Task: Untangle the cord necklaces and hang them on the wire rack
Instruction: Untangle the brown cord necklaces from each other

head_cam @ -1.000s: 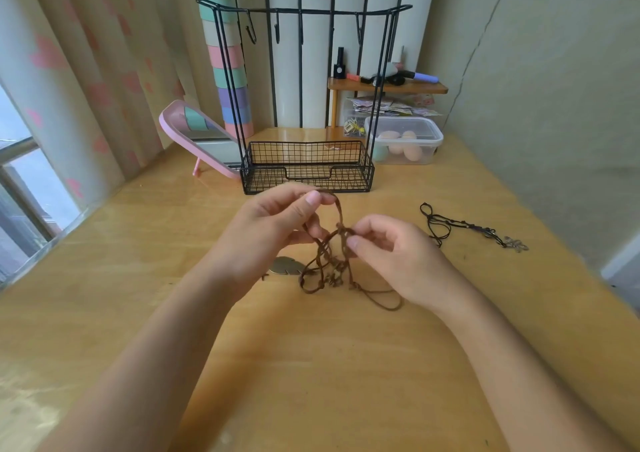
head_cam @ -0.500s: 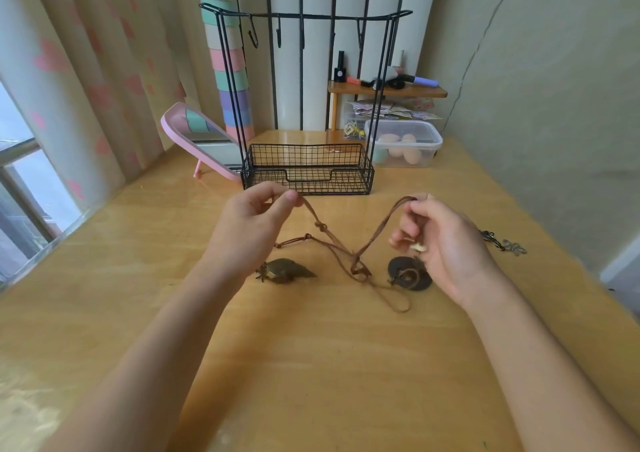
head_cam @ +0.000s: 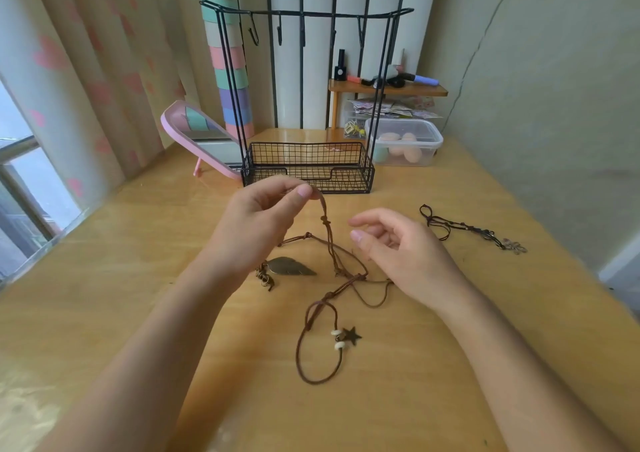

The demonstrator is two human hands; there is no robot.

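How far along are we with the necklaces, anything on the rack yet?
Done: the black cord necklace lies separate on the wooden table. In hand: the left hand pinches a brown cord, raised from the tangle joining the leaf-pendant necklace and star-pendant necklace; the right hand is open beside it. Left: part those two, then hang all three, since the hooks of the black wire rack are bare.

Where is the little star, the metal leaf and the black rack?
star pendant [head_cam: 352,336]: head view, middle of the star.
leaf pendant [head_cam: 291,267]: head view, middle of the leaf blade.
wire rack [head_cam: 351,179]: head view, front wall of its basket.
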